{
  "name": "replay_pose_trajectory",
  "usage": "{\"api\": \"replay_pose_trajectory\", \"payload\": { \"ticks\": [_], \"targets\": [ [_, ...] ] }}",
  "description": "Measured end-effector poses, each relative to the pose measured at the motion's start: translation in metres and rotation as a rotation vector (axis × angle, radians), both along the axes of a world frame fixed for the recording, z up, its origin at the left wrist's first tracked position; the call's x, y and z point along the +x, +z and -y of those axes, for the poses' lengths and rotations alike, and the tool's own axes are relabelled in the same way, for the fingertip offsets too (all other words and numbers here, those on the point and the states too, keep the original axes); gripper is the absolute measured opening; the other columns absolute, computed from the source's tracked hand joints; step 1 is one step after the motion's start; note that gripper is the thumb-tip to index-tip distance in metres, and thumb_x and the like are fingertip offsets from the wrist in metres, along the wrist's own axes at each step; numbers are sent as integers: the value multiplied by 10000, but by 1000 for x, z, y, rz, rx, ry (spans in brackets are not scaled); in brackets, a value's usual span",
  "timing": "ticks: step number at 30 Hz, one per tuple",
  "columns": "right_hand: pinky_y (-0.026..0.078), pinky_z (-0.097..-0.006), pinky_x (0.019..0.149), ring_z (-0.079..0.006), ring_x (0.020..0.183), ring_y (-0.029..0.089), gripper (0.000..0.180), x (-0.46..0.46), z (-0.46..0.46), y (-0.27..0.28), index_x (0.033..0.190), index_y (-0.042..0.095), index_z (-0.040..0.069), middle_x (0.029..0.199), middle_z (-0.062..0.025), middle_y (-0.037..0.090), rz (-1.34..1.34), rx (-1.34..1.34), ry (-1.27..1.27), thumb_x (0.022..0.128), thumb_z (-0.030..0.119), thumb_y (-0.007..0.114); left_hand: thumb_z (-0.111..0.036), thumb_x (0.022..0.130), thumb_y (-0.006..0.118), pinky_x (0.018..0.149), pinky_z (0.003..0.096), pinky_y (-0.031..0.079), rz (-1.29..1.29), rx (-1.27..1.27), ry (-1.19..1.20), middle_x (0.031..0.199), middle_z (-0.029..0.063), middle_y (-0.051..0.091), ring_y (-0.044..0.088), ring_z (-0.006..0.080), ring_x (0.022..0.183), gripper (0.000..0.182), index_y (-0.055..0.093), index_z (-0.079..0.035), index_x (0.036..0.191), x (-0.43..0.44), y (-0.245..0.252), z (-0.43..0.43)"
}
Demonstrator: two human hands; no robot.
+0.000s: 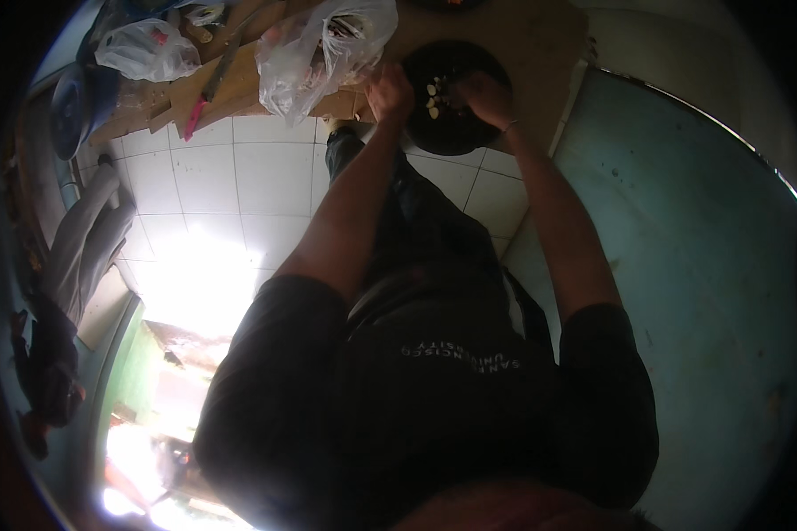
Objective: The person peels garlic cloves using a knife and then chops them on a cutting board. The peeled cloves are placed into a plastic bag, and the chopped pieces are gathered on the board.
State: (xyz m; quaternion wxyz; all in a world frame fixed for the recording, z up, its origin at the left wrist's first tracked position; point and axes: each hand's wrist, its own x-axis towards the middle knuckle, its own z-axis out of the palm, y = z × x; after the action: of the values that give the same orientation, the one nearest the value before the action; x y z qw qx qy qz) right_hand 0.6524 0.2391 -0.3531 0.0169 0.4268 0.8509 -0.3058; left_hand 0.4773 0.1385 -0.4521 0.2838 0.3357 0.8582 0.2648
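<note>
A round, dark, shallow mortar or dish [448, 136] lies on the work surface before me, with several pale pieces [433, 99] that look like peeled garlic cloves near its middle. My right hand [486, 99] reaches over its right part; the fingertips are lost in shadow, so whether they hold something cannot be made out. At the dish's left edge is my left hand [390, 93], its fingers curled, between the rim and a clear plastic bag [292, 73] with things inside. What the curled fingers grip is hidden.
A knife with a pink handle [196, 118] lies left of the bag on a brown board or cardboard. Farther left are another plastic bag [147, 50] and a blue basin [70, 109]. Another person [83, 245] is at the far left. A teal wall or panel [677, 265] stands at right.
</note>
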Motion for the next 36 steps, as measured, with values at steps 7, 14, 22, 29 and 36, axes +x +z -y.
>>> {"api": "replay_pose_trajectory", "payload": {
  "ticks": [7,14,22,29,36],
  "targets": [
    [558,-509,749,-422,846,690,436,27,10,7,1108,623,58,910,-218,708,146,-59,-80,898,440,640,-365,1028,393,995,560,404,-79,11,41,1130,268,639,567,449,1126,394,626,-59,1110,7,-3,5],
    [564,-525,623,-429,698,686,435,8,54,16,1150,561,88,731,-203,680,258,128,-127,906,443,621,-353,1026,383,1012,553,392,48,-53,15,1088,263,658,569,456,1119,390,619,-57,1119,-1,14,1],
    [560,-537,604,-439,684,682,447,8,67,14,1235,520,97,722,-227,668,263,105,-82,924,403,617,-366,1024,391,1009,549,390,32,-35,45,1066,270,660,574,459,1104,383,613,-66,1110,-1,25,-5],
    [559,-514,567,-405,637,685,452,11,62,3,1257,501,100,687,-192,668,318,197,-4,936,404,596,-358,1023,399,995,546,396,-91,19,39,1066,260,651,573,444,1101,370,615,-70,1110,4,12,-1],
    [568,-514,656,-391,720,706,445,8,45,-10,1210,545,107,780,-190,695,219,155,-183,925,443,606,-367,1026,379,996,550,392,-50,5,41,1077,252,654,566,433,1122,389,614,-69,1112,5,10,1]
  ]
}}
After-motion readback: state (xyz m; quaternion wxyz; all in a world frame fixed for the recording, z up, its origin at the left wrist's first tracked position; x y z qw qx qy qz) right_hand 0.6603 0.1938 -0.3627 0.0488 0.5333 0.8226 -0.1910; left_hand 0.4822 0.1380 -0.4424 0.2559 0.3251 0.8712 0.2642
